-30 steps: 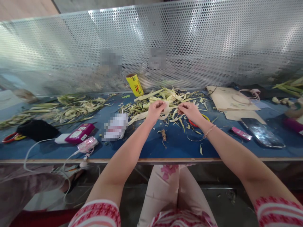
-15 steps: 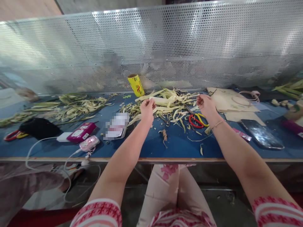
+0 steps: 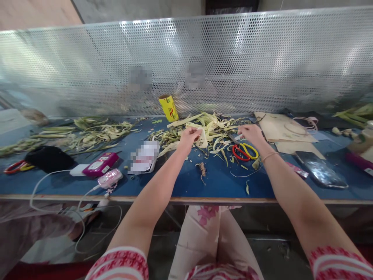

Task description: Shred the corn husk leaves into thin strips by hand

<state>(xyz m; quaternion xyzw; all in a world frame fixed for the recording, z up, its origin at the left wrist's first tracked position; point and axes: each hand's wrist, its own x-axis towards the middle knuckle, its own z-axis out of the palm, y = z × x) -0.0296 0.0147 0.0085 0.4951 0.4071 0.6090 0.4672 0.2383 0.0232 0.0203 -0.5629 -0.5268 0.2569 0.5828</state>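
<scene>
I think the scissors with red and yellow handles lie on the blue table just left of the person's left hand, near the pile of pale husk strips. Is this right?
Not quite. In the head view the scissors lie on the blue table just below the right hand, not left of the left hand. They are indeed near the pile of pale husk strips.

both hands [image 3: 189, 137] dropped onto the husk pile [image 3: 212, 128].

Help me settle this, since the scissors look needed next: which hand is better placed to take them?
Right. The right hand is beside the scissors; the left hand holds a husk strip.
</scene>
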